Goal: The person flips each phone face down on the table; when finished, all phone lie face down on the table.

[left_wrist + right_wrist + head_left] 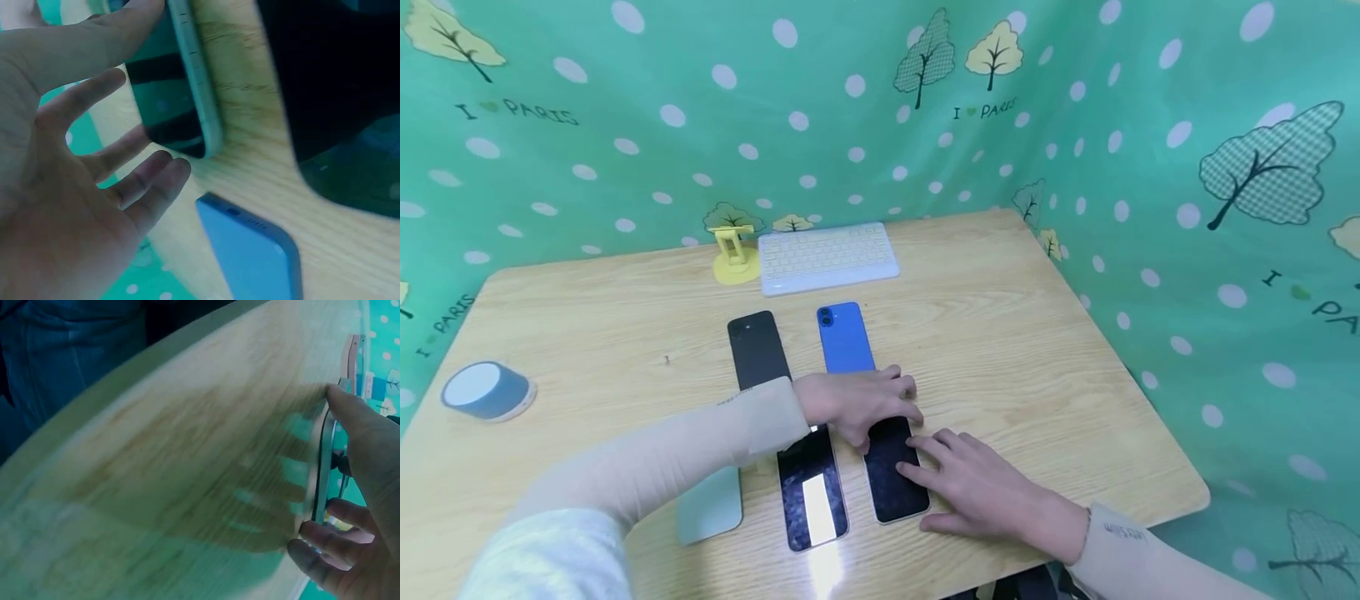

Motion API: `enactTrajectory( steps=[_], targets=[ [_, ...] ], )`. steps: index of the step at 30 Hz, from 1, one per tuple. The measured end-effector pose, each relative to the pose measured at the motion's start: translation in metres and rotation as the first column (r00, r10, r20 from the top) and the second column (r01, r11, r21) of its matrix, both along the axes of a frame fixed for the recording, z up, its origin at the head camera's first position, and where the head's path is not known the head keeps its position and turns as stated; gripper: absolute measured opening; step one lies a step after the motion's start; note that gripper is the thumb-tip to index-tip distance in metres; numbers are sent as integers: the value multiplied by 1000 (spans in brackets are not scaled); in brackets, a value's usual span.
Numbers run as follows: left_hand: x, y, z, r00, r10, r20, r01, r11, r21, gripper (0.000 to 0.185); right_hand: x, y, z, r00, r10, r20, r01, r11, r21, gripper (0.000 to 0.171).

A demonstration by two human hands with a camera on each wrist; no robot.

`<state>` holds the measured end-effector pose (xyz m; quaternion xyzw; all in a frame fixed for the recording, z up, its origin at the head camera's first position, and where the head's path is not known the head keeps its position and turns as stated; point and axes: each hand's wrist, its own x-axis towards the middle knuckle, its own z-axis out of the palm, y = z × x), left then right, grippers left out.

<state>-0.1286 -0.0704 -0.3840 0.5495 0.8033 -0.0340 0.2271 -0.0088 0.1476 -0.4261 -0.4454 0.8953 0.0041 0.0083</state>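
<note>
Several phones lie in a row on the wooden table [1015,333]. A light-edged phone [895,471] lies screen up at the right. My left hand [861,404] rests over its top end with straight, spread fingers [144,187], its thumb against the pale edge of the light-edged phone [200,94]. My right hand [977,487] lies flat along its right side; the thumb [353,419] touches the thin phone edge [322,475]. Behind it lies a blue phone [846,337], back up. A black phone [758,350], a second screen-up phone [811,496] and a pale green phone [711,504] lie to the left.
A white keyboard [827,257] and a yellow stand [733,254] stand at the back of the table. A blue tape roll [486,390] sits at the far left. Green patterned cloth walls [1187,208] close in the table on three sides.
</note>
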Motion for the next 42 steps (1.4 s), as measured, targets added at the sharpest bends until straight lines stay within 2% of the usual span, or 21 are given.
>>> enactTrajectory(
  steps=[5, 12, 23, 33, 42],
  targets=[
    [0, -3, -4, 999, 20, 32, -22, 999, 41, 73, -4, -1, -2, 999, 25, -26, -25, 999, -29, 58],
    [1, -6, -5, 997, 36, 63, -41, 996, 84, 69, -8, -1, -4, 997, 75, -25, -76, 995, -58, 58],
    [2, -6, -7, 999, 38, -12, -36, 991, 128, 67, -13, -1, -9, 969, 192, -157, -216, 964, -155, 55],
    [1, -8, -6, 995, 31, -90, -16, 986, 165, 68, -16, 1, -7, 944, 207, -256, -259, 947, -192, 51],
    [0, -11, -5, 991, 14, -133, 17, 973, 232, 53, -16, -2, -6, 914, 225, -336, -311, 923, -227, 49]
  ],
)
